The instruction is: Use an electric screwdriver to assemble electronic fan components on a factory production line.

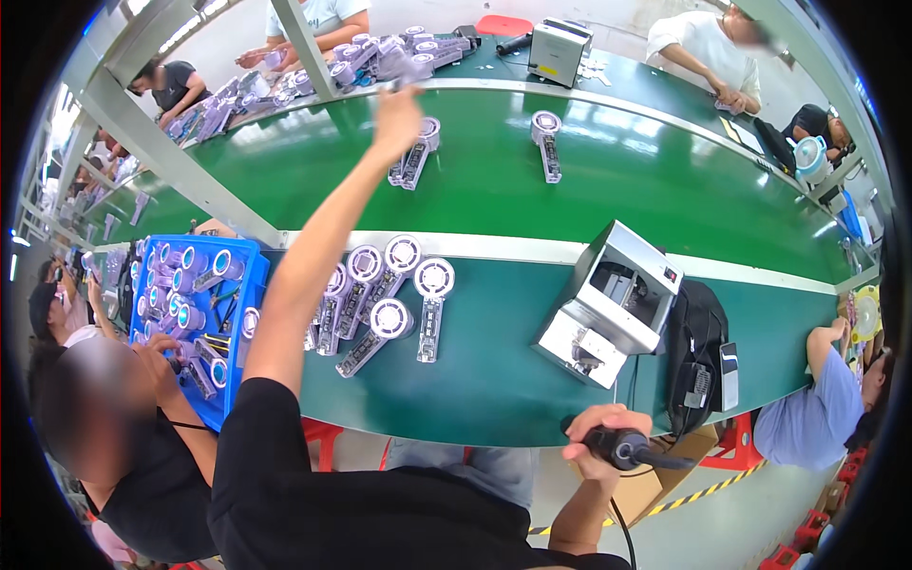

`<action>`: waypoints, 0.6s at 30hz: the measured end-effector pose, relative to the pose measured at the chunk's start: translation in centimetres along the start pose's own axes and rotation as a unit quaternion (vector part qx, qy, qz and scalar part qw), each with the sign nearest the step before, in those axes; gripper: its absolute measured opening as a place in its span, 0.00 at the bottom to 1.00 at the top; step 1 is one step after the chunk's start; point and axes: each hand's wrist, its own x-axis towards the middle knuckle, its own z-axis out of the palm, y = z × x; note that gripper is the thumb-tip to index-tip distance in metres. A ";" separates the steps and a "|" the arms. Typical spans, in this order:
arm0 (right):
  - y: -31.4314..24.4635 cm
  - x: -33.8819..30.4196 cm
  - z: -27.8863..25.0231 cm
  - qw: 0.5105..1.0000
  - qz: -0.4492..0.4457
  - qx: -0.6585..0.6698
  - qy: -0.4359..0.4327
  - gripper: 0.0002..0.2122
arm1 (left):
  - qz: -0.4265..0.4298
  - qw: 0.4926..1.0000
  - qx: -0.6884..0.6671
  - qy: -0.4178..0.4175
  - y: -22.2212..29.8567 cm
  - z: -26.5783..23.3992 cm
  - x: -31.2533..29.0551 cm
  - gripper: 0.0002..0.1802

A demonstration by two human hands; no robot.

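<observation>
My left arm stretches over the green conveyor belt (494, 180). At its end my left hand (397, 122) is closed on a pale purple handheld fan (405, 70), smeared by motion, in front of the far pile. Close to that wrist, an open-backed fan (414, 157) lies on the belt; another fan (547, 145) lies farther right. Low at the right, in front of the bench edge, my right hand (608, 439) wraps round a black corded electric screwdriver (622, 447). Several purple fans with bare circuit boards, one of them this fan (432, 309), lie on the bench below my left forearm.
A silver box-shaped machine (613, 304) stands on the green bench (484, 399), beside a black bag (698, 351). At left, a blue crate (249, 285) holds several fans; a co-worker (95, 408) sits there. Across the belt are piled fans (380, 57) and a grey machine (559, 52).
</observation>
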 end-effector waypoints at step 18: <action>-2.2 -2.3 -2.2 0.977 0.043 0.048 0.202 0.30 | -0.095 0.953 -0.072 -0.279 17.1 5.8 -8.9 0.38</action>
